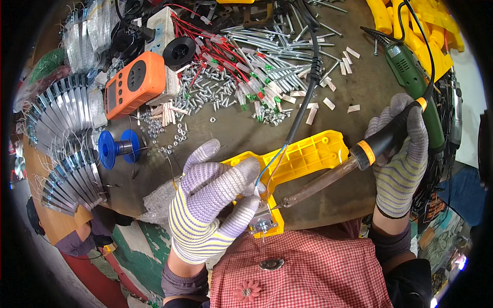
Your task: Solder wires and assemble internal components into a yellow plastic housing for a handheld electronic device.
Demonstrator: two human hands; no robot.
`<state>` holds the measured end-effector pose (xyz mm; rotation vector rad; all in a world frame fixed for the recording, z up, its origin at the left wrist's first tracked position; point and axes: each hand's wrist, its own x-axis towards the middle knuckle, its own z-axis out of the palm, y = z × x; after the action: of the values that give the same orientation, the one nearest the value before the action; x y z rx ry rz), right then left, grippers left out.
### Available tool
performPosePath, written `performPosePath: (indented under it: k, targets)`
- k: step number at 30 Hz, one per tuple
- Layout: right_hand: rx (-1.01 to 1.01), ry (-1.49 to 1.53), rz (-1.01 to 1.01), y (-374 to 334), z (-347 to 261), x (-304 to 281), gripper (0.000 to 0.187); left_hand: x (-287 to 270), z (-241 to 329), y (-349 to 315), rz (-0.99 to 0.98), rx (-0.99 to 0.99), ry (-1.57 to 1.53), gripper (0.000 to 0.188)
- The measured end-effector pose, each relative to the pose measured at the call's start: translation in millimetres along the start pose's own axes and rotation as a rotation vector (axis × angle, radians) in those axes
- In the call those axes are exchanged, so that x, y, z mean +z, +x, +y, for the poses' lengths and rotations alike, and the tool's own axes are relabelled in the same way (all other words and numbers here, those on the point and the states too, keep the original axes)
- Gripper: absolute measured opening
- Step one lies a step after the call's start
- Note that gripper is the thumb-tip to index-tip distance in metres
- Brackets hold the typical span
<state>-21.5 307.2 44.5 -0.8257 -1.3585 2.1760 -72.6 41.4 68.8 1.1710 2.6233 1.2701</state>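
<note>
Head view, wires [269,165] between left fingertips [249,168], soldering iron [364,154] in right hand [401,167]

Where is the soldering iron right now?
The soldering iron is right of centre in the head view, gripped in the right hand and slanting down-left toward the yellow plastic housing.
</note>
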Motion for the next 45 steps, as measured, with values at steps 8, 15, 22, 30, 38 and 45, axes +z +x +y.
performPosePath:
  k: [8, 15, 22, 30, 38, 45]
  targets:
    - [0.01, -0.005, -0.028, -1, 0, -2, 0.035, 0, 1, -1, -0.012, -0.005, 0.015, 0.061]
    - [0.022, 0.106, -0.13, 9, 1, -20, 0.031, 1, 0, 0, 0.015, 0.003, 0.023, 0.06]
    - [-0.026, 0.01, -0.009, 6, -6, -2, 0.028, 4, 3, 4, 0.089, -0.036, 0.0, 0.051]
    - [-0.511, -0.243, -0.295, 31, -63, 54, 0.03, 0, 1, 1, 0.014, -0.01, -0.018, 0.056]
    - [-1.317, -0.784, -0.52, 140, -20, 162, 0.032, -1, 3, -4, 0.025, -0.053, -0.028, 0.055]
    - [-1.279, -1.419, -0.274, 175, -12, 193, 0.028, 1, 2, 8, 0.005, -0.006, -0.062, 0.054]
